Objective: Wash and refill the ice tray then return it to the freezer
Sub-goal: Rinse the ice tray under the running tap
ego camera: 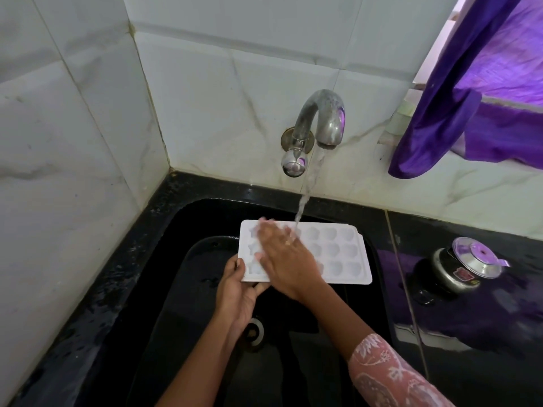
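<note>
Touching ice tray (338, 254), fingers (273, 234) straight

Holds the ice tray (338, 254) by its near-left corner in the left grip (238, 289), thumb (240, 265) on top, fingers (260, 287) curled underneath. Rests the right grip (283, 257) flat on the tray's top, palm down, fingertips blurred. Angles the bare left forearm (205, 362) up from the bottom edge; slants the right forearm (332, 315) in from lower right, pink patterned sleeve (390, 374) on its near part.

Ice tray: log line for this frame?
step: wash | tray: over sink, cavities up, tap running onto far edge | left grip: holds near-left corner | right grip: flat on cavities, blurred
</note>
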